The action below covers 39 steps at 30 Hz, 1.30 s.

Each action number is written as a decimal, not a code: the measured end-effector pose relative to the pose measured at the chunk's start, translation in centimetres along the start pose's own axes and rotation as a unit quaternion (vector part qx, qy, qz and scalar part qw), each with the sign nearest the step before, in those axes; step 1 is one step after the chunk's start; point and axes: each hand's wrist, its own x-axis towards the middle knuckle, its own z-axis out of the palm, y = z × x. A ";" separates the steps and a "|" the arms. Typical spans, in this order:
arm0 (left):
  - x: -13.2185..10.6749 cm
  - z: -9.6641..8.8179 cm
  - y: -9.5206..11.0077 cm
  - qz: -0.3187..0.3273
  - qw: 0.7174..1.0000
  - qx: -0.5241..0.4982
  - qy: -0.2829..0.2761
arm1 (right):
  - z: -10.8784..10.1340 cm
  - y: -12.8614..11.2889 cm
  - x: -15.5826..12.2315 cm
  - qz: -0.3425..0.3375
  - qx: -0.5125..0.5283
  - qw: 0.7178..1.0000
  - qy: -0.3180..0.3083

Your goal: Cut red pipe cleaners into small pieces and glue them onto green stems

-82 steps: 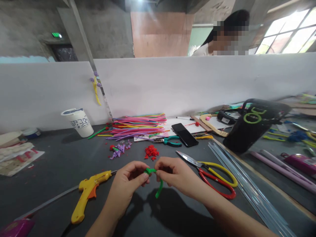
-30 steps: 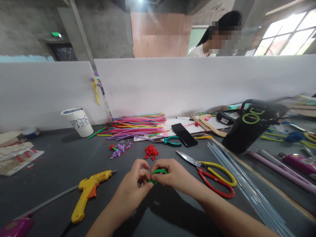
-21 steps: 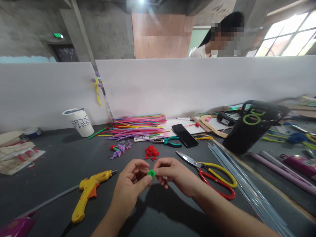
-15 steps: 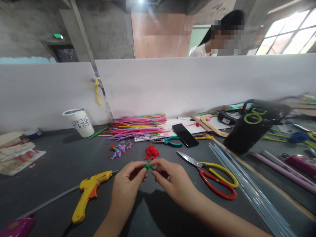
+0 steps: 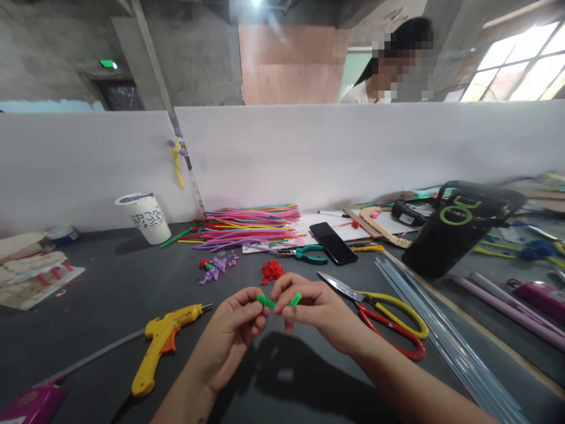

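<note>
A short green pipe cleaner [image 5: 266,302] is pinched between the thumb and fingertips of my left hand [image 5: 241,321]. Fingers of my right hand [image 5: 311,303] close on the green fuzzy length beside it, and a green end sticks up between them. Whether these are one bent piece or two is hidden by the fingers. Just beyond the hands lies a pile of small red pieces [image 5: 272,271]. Left of it is a pile of small purple pieces [image 5: 216,270], with a red and green bit among them.
A yellow glue gun [image 5: 159,344] lies to the left, and scissors [image 5: 392,318] with red and yellow handles to the right. Pipe cleaners [image 5: 251,227], pliers [image 5: 309,254], a phone [image 5: 333,242], a white cup [image 5: 148,219], a black tumbler [image 5: 435,241] and clear glue sticks [image 5: 432,324] stand or lie around.
My right hand has turned and lifted slightly, so a green end now shows between its fingers. My left hand has rolled open toward the palm, still pinching the green pipe cleaner.
</note>
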 end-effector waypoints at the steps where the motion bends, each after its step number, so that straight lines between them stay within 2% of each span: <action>1: -0.1 0.1 0.0 -0.004 1.000 -0.006 -0.004 | 0.1 0.0 0.0 -0.006 0.020 1.000 -0.003; 3: -0.2 0.3 -0.1 -0.013 1.000 -0.013 -0.014 | 0.2 -0.1 -0.1 -0.001 0.082 0.997 -0.002; 6: -0.3 0.5 -0.3 -0.029 0.999 -0.017 -0.021 | 0.4 0.1 0.0 0.031 0.128 0.991 0.039; 8: -0.2 0.4 -0.4 -0.021 1.000 -0.013 -0.005 | 0.4 0.3 0.2 0.042 0.075 0.993 0.077; 10: 0.0 0.3 -0.4 -0.001 1.000 -0.003 0.019 | 0.4 0.4 0.3 0.030 -0.026 0.994 0.104; 13: 0.3 0.2 -0.5 0.020 0.999 0.024 0.035 | 0.3 0.7 0.3 -0.017 -0.195 0.972 0.127; 17: 0.2 0.3 -0.7 0.023 0.997 0.066 0.036 | 0.1 0.6 0.1 -0.105 -0.390 0.911 0.083; 19: 0.1 0.3 -0.7 0.020 0.996 0.075 0.045 | 0.1 0.6 0.1 -0.147 -0.438 0.885 0.049; 21: 0.1 0.2 -0.7 0.020 0.995 0.084 0.043 | 0.1 0.7 0.1 -0.169 -0.459 0.872 0.024; 25: 0.1 0.1 -0.6 0.019 0.994 0.103 0.024 | 0.0 1.1 0.0 -0.190 -0.485 0.854 0.001; 32: 0.2 0.1 -0.7 0.014 0.994 0.106 0.011 | -0.3 1.2 0.0 -0.165 -0.507 0.846 0.018; 39: 0.2 -0.1 -0.7 0.015 0.993 0.114 0.019 | -0.3 1.2 -0.1 -0.190 -0.515 0.835 -0.011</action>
